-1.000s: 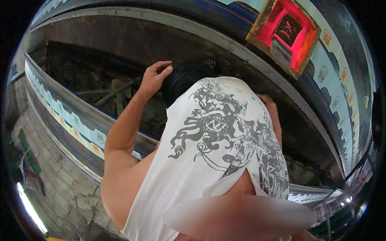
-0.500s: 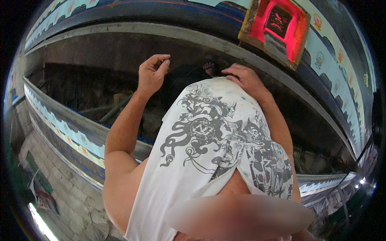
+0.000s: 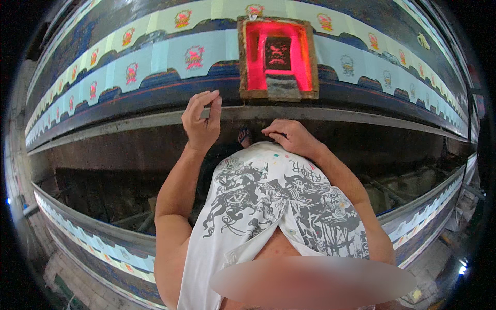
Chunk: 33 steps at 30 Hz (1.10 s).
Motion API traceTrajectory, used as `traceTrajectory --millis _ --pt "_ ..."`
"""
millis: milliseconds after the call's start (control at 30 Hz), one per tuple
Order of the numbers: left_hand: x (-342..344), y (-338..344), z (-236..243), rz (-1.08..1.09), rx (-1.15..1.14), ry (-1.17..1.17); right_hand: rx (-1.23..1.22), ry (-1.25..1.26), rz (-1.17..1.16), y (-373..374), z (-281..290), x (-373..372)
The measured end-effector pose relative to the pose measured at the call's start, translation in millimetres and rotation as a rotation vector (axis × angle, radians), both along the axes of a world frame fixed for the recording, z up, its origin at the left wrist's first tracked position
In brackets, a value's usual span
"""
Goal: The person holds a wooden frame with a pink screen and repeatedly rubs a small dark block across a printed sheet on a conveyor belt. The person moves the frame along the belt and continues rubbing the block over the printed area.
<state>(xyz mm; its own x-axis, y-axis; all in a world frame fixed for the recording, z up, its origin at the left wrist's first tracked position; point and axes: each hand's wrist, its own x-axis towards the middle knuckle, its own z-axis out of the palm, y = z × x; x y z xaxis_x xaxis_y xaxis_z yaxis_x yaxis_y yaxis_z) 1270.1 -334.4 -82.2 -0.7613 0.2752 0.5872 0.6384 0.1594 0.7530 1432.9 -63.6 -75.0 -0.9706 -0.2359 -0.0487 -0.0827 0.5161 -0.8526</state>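
Observation:
My left hand [image 3: 202,121] is raised just left of a wooden-framed printing screen [image 3: 305,57] smeared with bright pink ink, its fingertips and thumb drawn together; anything between them is too small to make out. My right hand [image 3: 293,135] hovers at the front of my white printed shirt [image 3: 243,196], below the screen, fingers curled toward the thumb, their contents unclear. A dark grey blade-like piece [image 3: 281,89] lies in the screen's lower part. The screen rests on a long dark printing bench [image 3: 155,90] lined with pale blue pieces [image 3: 111,77] bearing pink figures.
A cream row of printed pieces [image 3: 155,20] runs behind the blue row. My sandalled foot [image 3: 244,137] shows on the dark walkway floor [image 3: 103,155]. Another bench [image 3: 82,227] with pale pieces runs behind me, over metal bars, with a block-paved floor beyond.
I have turned squarely toward the bench, so the screen now sits at top centre rather than upper right. My right hand has come from my side to in front of me.

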Motion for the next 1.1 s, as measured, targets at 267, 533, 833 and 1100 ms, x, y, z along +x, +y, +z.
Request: traceTrajectory --millis 267,533,833,1100 --pt "-66 27 -13 0.163 -0.055 -0.235 -0.039 0.223 -0.079 -3 24 6" --pt "-74 12 -39 0.180 -0.206 -0.316 -0.121 0.301 -0.198 32 36 29" --pt "-64 4 -43 0.172 -0.176 -0.278 -0.091 0.373 -0.247 36 35 19" --pt "-34 26 -24 0.104 -0.170 -0.351 0.122 0.363 -0.371 20 51 4"
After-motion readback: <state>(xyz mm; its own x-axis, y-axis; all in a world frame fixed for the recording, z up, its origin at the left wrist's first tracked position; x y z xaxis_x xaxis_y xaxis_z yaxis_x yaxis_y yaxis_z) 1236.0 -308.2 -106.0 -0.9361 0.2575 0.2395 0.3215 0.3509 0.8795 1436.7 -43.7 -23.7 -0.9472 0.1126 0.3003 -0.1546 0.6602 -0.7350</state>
